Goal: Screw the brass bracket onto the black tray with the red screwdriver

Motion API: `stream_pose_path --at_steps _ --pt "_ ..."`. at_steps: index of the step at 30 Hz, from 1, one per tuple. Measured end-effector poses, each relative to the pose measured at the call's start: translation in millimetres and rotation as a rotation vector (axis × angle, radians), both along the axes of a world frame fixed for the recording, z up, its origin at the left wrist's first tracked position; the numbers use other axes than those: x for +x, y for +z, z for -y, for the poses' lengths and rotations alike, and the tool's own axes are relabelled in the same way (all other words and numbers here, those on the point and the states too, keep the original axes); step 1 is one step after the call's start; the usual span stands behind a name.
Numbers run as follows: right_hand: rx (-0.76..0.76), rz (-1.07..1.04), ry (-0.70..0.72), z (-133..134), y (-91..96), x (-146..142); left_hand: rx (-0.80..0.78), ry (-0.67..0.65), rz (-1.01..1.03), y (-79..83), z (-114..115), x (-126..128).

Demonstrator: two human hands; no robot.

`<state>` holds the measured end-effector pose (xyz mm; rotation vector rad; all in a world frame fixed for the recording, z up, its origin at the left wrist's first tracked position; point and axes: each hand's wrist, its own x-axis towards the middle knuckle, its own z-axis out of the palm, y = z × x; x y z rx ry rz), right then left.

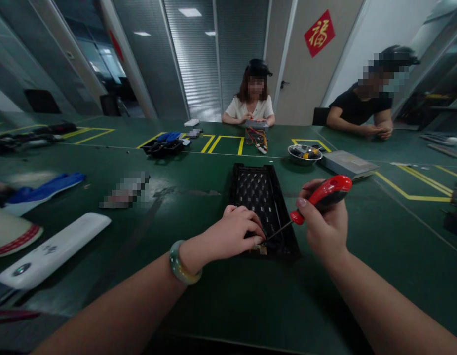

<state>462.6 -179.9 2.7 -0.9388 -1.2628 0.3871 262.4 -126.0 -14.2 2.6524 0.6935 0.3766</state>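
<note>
A long black plastic casing (273, 180) with a lattice-like inside lies on the green table in front of me. My left hand (238, 231), wearing a jade-like bangle (184, 262), grips over its near left side with the fingers curled. The thumb and forefinger are beside the screwdriver's tip; what lies under them is hidden. My right hand (326, 224) is wrapped around the red and black handle of a screwdriver (334, 190). Its thin shaft slants down left into the near end of the casing, by a small brownish part (263, 250).
To the left lie a white elongated device (54, 251), a blue glove (47, 190) and a blurred-out flat object (127, 190). Beyond the casing are a metal bowl (304, 157), a grey box (349, 164) and a black tray (164, 147). Two people (250, 106) sit across the table.
</note>
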Motion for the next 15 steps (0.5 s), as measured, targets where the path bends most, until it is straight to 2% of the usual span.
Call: stream_pose_path --at_steps 8,15 --pt "-0.011 -0.005 0.020 0.7 -1.0 -2.9 0.023 -0.001 0.025 -1.4 -0.7 -2.1" --pt "-0.030 0.038 0.157 2.3 0.0 -5.9 0.020 0.019 0.080 -4.1 1.1 -2.9"
